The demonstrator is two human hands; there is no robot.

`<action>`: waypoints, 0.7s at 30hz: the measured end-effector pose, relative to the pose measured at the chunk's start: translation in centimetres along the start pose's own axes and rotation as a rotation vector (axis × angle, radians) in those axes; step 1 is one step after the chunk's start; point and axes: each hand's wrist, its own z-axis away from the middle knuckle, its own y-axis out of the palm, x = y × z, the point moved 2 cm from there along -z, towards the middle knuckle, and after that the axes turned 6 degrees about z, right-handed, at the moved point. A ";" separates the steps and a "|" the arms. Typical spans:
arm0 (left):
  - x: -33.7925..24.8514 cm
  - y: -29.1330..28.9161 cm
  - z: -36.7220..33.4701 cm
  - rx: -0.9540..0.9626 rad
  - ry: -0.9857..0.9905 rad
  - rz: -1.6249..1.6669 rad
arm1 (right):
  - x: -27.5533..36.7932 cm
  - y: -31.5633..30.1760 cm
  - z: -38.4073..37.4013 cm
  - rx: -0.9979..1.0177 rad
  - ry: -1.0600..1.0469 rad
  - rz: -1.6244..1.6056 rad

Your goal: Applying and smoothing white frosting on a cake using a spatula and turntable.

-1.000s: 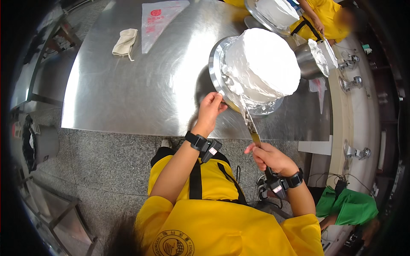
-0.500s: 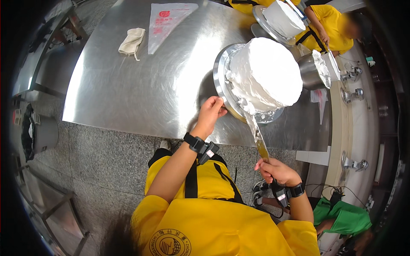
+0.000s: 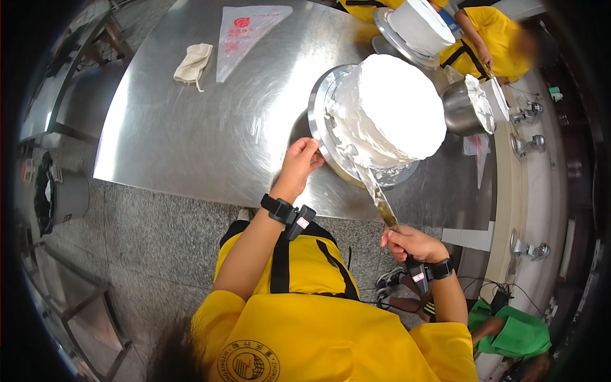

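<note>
Metal spatula [image 3: 380, 200], long axis diagonal, tip up-left toward white cake [image 3: 389, 111].

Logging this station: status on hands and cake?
Left hand at turntable rim. Right hand holding spatula, blade at base of white cake. Metal bowl right of cake.

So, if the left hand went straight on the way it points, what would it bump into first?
The metal turntable: the left hand seems to touch its rim, though depth is unclear. Beyond it comes the white cream-covered cake.

Yellow shirt [image 3: 344, 331] with round dark emblem [image 3: 248, 363]; black wrist straps [image 3: 277, 207].
</note>
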 end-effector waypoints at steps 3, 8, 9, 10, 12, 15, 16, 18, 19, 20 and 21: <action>0.0 -0.3 -0.2 0.008 0.007 -0.001 | -0.3 -1.0 1.0 -0.018 -0.029 0.089; -0.4 -0.1 -0.3 -0.025 0.007 -0.004 | 0.4 -1.8 2.8 0.049 -0.032 0.408; -0.5 0.0 -0.2 -0.028 0.007 -0.012 | 0.7 -1.8 2.8 0.054 -0.034 0.409; -0.6 0.2 -0.2 -0.031 0.008 -0.014 | 1.1 -1.5 2.7 0.043 -0.052 0.425; -0.8 0.4 -0.1 -0.037 -0.013 -0.005 | 1.6 -0.8 2.1 0.036 -0.073 0.439; -0.2 -0.9 -0.8 -0.010 -0.001 0.017 | 2.0 -0.6 1.3 -0.105 -0.174 0.590; -0.4 -0.7 -0.7 -0.008 0.000 0.012 | 1.5 -0.8 1.1 -0.109 -0.183 0.512; -0.9 -0.3 -0.5 -0.012 -0.059 -0.010 | 0.7 -1.3 0.5 -0.115 -0.196 0.431; -0.9 -0.5 -0.6 -0.014 -0.057 -0.013 | 0.3 -1.6 0.2 -0.118 -0.218 0.422; -0.8 -0.9 -0.8 -0.003 -0.056 -0.023 | 0.1 -1.8 0.1 -0.121 -0.240 0.413; -0.8 -1.1 -1.0 0.008 -0.057 -0.032 | 0.1 -1.8 0.1 -0.119 -0.243 0.412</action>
